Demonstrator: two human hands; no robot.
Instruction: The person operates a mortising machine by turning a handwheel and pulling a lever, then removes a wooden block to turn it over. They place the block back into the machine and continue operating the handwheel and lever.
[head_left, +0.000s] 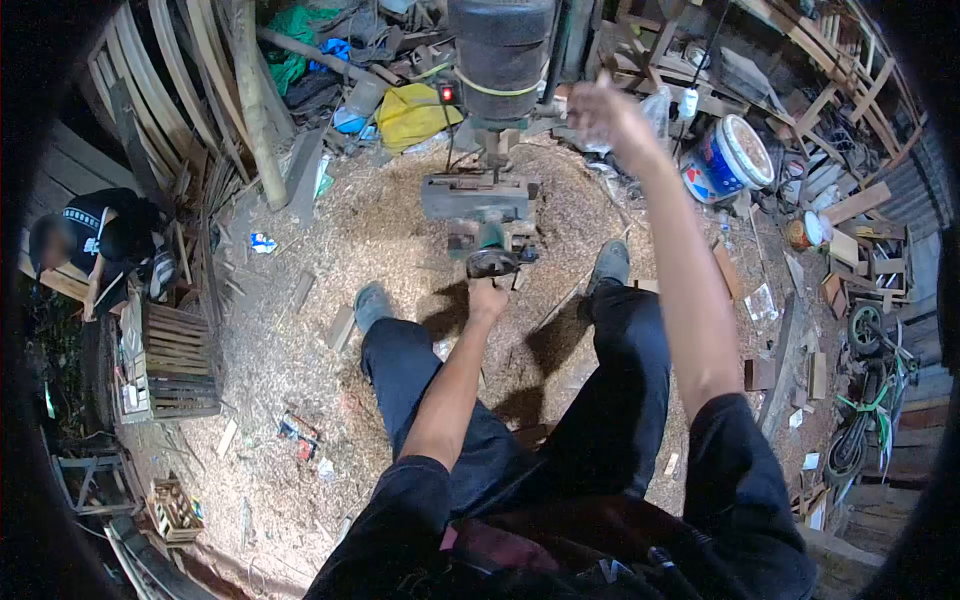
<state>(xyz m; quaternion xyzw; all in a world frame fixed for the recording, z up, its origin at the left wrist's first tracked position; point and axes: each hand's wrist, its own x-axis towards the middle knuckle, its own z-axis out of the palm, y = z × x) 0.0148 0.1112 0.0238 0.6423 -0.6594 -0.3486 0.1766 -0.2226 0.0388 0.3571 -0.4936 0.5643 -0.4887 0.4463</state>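
Note:
My left hand is closed round the handwheel at the near end of a machine. Beyond the wheel, a wooden workpiece lies across the machine's table, under an upright spindle. A large dark cylindrical machine head with a yellowish band stands above it. My right hand is raised at the upper right of the machine, blurred by motion; how its fingers are set cannot be made out, and nothing in it can be named.
Wood shavings cover the floor round my boots. A yellow sack lies behind left, a white bucket stands right. Another person bends over at the far left beside a slatted crate. A green motorbike is far right.

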